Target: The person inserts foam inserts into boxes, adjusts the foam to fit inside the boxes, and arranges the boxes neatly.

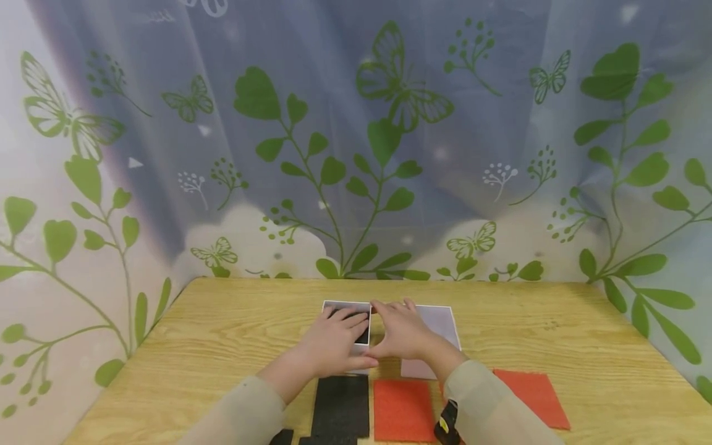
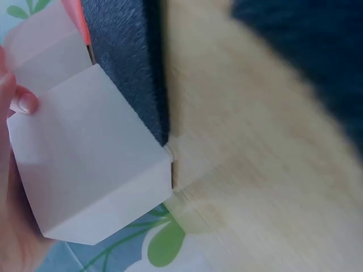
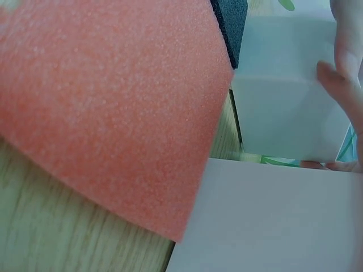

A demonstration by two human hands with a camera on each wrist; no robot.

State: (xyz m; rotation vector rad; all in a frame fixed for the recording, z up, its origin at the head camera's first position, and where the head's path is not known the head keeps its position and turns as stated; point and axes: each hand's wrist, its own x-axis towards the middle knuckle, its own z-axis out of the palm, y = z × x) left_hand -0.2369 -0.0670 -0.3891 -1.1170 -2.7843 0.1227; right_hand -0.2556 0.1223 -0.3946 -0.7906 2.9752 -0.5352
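A small white box stands on the table in the head view, with black foam inside it. My left hand lies over its top, fingers extended onto the black foam and thumb pointing right along the front. With thumb at the front corner and fingers at the back, my right hand grips the box's right side. In the left wrist view, the box's plain white side fills much of the left. The right wrist view shows a thumb on the box.
A second white box with a pale lavender surface stands right of the hands. Nearer me lie a black foam sheet, a red foam sheet and another red sheet. Further black pieces show at the bottom edge. A patterned curtain hangs behind the table.
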